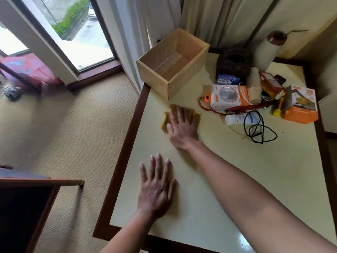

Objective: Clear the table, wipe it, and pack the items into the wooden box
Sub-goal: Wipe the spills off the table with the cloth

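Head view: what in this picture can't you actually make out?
- Cloth: mostly covered by the right hand, head view.
- Items behind the cups: overlapping, labels blurred, head view.
- Box floor nearest the camera: hidden by its own wall.
- Table: near right corner cut off by the frame edge.

mustard cloth [182, 115], cream table [237, 179] (dark-brown edged)

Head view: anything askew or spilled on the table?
Yes. The stack of paper cups lies tipped on its side far across the table, and a black cord sprawls in loose loops over a white tube. No spill visible.
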{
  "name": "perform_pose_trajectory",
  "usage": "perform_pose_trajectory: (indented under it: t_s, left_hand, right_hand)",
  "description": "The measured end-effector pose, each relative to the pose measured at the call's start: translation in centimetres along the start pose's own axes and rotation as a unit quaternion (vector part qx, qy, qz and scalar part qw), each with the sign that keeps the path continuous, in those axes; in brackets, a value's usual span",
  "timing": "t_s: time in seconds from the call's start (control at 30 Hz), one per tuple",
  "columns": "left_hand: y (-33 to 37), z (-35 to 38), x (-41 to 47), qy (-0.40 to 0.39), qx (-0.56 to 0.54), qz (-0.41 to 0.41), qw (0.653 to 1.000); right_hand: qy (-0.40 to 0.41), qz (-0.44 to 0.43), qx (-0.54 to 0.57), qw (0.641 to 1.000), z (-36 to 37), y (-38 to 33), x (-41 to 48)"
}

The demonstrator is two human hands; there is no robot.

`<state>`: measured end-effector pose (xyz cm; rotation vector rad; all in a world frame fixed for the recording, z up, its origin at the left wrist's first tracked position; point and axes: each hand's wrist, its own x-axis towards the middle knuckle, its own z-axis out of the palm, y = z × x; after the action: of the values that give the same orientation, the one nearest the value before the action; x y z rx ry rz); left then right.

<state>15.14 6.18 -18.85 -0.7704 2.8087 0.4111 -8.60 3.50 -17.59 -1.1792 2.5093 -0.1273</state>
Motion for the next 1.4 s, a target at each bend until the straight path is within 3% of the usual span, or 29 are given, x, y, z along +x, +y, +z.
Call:
perform_pose_trajectory:
  t_s: [0.13,0.37,0.6,0.7,0.83,0.97,1.13,1.23,1.3,1.4]
  left_hand:
    - [0.1,-0.2,0.1,-0.007,0.005,0.000,1.000]
    - [0.3,-0.4,0.3,-0.018,0.009,-0.006,1.000]
    - [-0.2,0.1,0.1,-0.019,0.012,-0.012,1.000]
    - [0.0,0.0,0.0,-0.020,0.014,-0.010,1.000]
    - [0.1,0.0,0.1,-0.016,0.016,-0.014,1.000]
    - [0.1,0.2,0.2,-0.007,0.019,-0.012,1.000]
    - [0.1,0.3,0.1,0.008,0.028,-0.006,1.000]
    - [0.4,0.4,0.1,0.024,0.022,-0.004,0.999]
    - [0.5,0.4,0.2,0.016,0.041,-0.008,0.999]
    - [0.6,0.1,0.4,0.002,0.072,-0.015,0.997]
  right_hand:
    - [-0.019,-0.120,-0.033,0.992,1.0,-0.1,-2.4]
    - [0.032,0.019,-0.024,0.999,1.2,6.4,-5.2]
    - [0.014,-0.079,-0.024,0.996,5.9,4.0,-18.4]
    - [0.028,-0.007,-0.027,0.999,5.9,9.1,-23.0]
    - [0.060,0.196,-0.013,0.979,4.2,15.8,-23.9]
    - [0.075,0.300,0.022,0.951,3.9,13.8,-20.6]
    - [0.041,0.093,0.022,0.995,5.8,5.0,-20.6]
    - [0.010,-0.011,0.007,1.000,6.7,3.9,-24.6]
    - [0.011,-0.025,-0.005,1.000,6.8,6.9,-26.5]
    - [0.024,0.066,0.001,0.998,5.6,14.6,-27.4]
